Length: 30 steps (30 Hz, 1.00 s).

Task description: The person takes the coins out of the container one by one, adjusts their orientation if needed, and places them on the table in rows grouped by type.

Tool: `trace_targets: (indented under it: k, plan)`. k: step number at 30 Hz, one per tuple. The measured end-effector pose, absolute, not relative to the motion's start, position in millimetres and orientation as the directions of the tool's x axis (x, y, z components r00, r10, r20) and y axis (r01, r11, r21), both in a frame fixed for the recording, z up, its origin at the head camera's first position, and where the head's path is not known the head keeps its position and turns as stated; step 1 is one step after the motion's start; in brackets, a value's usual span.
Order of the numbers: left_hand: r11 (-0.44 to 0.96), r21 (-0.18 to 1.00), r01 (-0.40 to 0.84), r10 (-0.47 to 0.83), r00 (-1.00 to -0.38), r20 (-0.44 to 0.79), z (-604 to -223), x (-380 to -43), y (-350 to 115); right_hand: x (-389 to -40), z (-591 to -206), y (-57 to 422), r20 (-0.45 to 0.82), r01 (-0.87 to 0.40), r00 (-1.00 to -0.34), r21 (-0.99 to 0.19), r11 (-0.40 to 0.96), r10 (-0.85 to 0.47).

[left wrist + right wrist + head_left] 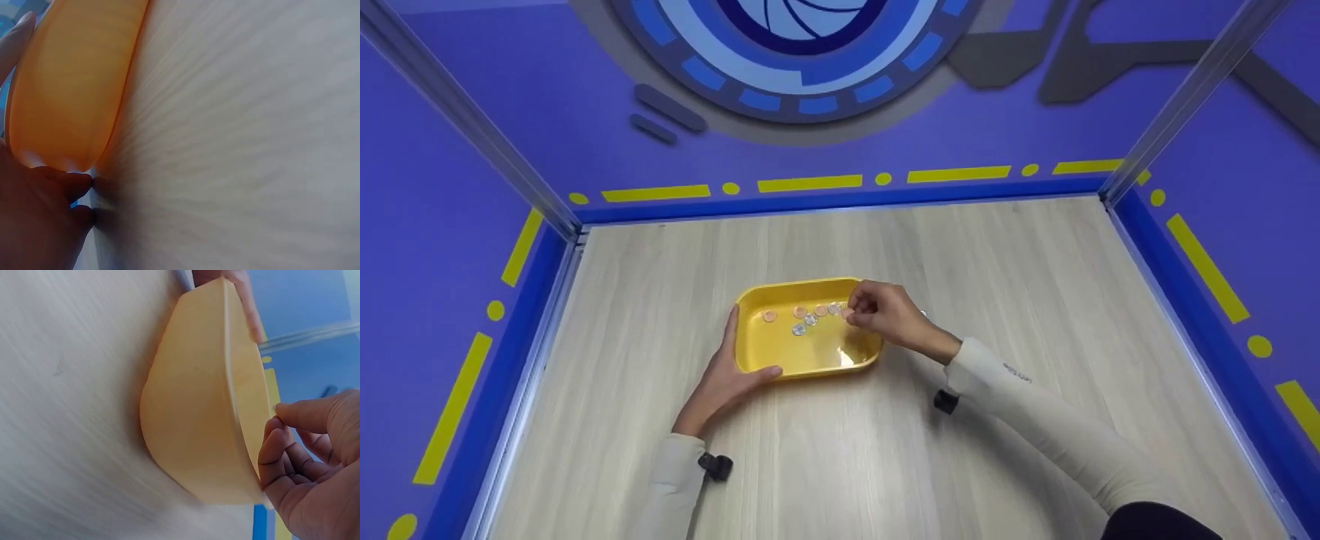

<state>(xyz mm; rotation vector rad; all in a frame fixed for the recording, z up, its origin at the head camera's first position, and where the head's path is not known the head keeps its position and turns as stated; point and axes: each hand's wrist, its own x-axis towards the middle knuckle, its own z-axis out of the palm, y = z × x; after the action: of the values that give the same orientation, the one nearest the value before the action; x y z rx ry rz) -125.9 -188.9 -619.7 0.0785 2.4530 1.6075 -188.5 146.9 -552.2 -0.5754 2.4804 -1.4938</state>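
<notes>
The right hand (891, 310) is drawn up tight, its thumb tip meeting the index finger and its other fingers curled in; the right wrist view shows these fingertips raised at the rim, over the end of the yellow tray (780, 352) that is farther from the left hand. A copper coin (847, 313) sits right at the fingertips in the head view, seemingly pinched between thumb and index finger, though the right wrist view is too coarse to make it out. The left hand (726, 375) is spread at the tray's opposite end: its thumb lies over the near rim while its fingers run along the outside of the short wall, holding that corner between them; the left wrist view shows fingertips bent in against this end. Between the two hands, on the tray floor, lie six more coins, closer to the far rim than to the left thumb: three copper-coloured coins (800, 312) and three silver-coloured coins (799, 330), some nearly touching. A small pale thing (923, 313) peeks out from behind the right hand near its wrist, mostly hidden. Under both hands and the tray spreads a pale wood-grain tabletop (825, 450).
</notes>
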Motion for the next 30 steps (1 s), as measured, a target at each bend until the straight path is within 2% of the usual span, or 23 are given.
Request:
trace_targets:
  k: [7,17,23,30]
  plan:
    - [0.355,0.933,-0.065,0.166,-0.977,-0.131,-622,-127,-189,-186,-549,168,0.008,-0.136,-0.935,-0.932,0.337,-0.356]
    - [0.369,0.926,-0.075,0.156,-0.978,-0.141,-620,-128,-191,-180,-558,198,-0.026,-0.066,-0.958,-0.948,0.311,-0.284]
    - [0.373,0.925,-0.067,0.155,-0.979,-0.133,-622,-129,-190,-176,-571,220,-0.013,-0.066,-0.972,-0.944,0.325,-0.236]
    - [0.365,0.93,-0.047,0.164,-0.98,-0.114,-622,-124,-189,-166,-593,246,-0.056,-0.005,-0.987,-0.926,0.377,-0.152]
